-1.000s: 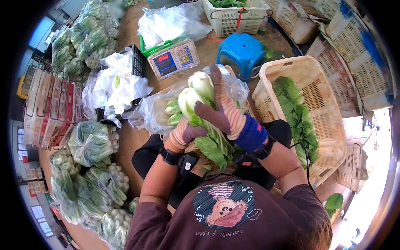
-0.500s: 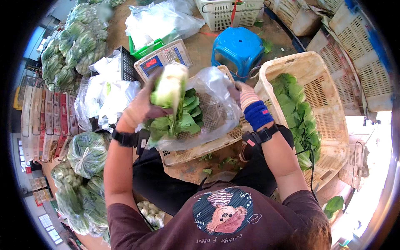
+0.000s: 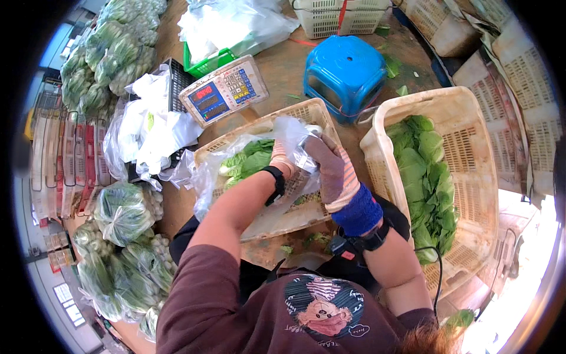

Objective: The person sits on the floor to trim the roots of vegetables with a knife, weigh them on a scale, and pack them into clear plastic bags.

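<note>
A clear plastic bag (image 3: 290, 133) lies in the beige crate (image 3: 305, 111) in front of me, with leafy greens (image 3: 250, 160) inside it. My left hand (image 3: 283, 164), in a striped work glove, reaches into the bag at the greens. Its fingers are hidden behind the plastic and leaves. On the other side, my gloved right hand (image 3: 331, 171), with a blue wristband, is closed on the bag's edge and lifts it. A digital scale (image 3: 225, 93) stands just beyond the crate.
To the right, a larger beige crate (image 3: 479, 177) holds a row of leafy greens (image 3: 427, 189). A blue stool (image 3: 346, 74) stands beyond. White plastic bags (image 3: 156, 124) sit at left, and bagged vegetables (image 3: 121, 212) are piled below them.
My left hand has brought the head of greens down and rightward into the bag. My right hand has moved slightly left and lower with the bag's edge. The view has shifted somewhat.
</note>
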Demonstrator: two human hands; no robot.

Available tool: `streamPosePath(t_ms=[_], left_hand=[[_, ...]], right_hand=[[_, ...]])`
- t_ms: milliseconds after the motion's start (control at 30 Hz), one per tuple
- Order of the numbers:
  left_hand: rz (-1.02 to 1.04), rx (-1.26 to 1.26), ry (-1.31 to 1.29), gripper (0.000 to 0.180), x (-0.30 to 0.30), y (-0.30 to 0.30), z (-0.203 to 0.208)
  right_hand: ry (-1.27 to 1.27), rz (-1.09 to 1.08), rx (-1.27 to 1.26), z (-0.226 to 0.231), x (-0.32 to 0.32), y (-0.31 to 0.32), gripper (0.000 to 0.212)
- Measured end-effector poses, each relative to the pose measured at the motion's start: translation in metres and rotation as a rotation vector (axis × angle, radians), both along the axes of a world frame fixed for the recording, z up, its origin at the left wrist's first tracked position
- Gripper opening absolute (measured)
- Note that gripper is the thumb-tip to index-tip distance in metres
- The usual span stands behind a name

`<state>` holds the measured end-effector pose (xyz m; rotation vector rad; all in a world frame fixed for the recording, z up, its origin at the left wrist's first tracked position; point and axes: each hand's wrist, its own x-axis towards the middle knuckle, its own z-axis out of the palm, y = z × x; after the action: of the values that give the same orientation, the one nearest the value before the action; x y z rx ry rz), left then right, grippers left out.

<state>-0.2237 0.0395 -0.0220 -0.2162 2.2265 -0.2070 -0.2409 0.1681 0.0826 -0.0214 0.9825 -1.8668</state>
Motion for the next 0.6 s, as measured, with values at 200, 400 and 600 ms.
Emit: streamPosePath(t_ms=[200, 400, 600], left_hand=[[0.176, 0.030, 0.106, 0.057, 0.015, -0.011, -0.058], [0.211, 0.143, 0.304, 0.048, 0.012, -0.016, -0.031], [0.299, 0.535, 0.605, 0.040, 0.054, -0.002, 0.023]], right_hand=[[-0.061, -0.036, 0.039, 0.013, 0.002, 0.000, 0.017], [0.620, 0.042, 0.052, -0.019, 0.015, 0.002, 0.029], [1.420, -0.446, 0.736, -0.034, 0.036, -0.034, 0.028]])
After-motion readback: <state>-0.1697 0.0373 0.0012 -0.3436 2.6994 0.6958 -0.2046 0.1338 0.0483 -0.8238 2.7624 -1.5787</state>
